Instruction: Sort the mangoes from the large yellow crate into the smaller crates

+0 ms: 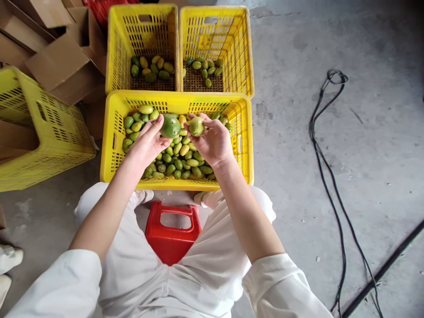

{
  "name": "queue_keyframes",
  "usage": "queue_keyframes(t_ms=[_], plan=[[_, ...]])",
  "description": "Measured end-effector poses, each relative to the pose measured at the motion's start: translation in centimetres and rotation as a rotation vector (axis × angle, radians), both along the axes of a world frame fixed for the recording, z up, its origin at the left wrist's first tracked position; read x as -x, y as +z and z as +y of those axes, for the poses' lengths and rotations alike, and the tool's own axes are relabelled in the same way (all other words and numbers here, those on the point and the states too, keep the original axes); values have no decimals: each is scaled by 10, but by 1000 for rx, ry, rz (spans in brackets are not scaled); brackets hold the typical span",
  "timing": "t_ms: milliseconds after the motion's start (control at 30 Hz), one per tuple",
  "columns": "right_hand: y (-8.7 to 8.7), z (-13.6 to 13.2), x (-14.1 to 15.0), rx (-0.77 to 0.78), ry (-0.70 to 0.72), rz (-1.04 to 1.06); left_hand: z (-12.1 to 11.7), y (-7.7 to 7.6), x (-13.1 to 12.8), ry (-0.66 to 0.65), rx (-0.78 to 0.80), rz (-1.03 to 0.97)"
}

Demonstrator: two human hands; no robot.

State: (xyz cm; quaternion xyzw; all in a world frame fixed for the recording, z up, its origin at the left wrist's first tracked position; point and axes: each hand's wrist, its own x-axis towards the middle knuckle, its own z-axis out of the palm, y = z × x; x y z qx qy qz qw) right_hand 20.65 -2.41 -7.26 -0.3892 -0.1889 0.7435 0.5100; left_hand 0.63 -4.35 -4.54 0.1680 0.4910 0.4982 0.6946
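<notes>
My left hand [149, 143] is closed round a dark green fruit [170, 126] with pale marks on its skin. Beside it, a smaller yellow-green fruit [196, 126] sits in the fingers of my right hand [213, 139]. Both hands are raised over a wide yellow crate [245, 145] in front of my knees. Many oval green and yellowish fruits [184, 150] lie in that crate, partly covered by my hands and forearms.
Two yellow crates, left [115, 57] and right [238, 53], stand behind with several fruits inside. Another yellow crate [59, 119] and cardboard boxes [62, 62] are at left. A red stool [172, 243] shows between my legs. Black cables [326, 172] lie right; another person's shoes [9, 260] are at far left.
</notes>
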Motion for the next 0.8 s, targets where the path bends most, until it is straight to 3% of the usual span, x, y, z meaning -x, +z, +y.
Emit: queue_keyframes(t_ms=[300,500,800], plan=[[5,1,4,70,-21,58,3,16,2,9,105,-148],[14,2,8,175,-88,82,5,13,0,26,149,-131],[18,-1,10,113,12,-27,2,18,-7,110,33,-60]])
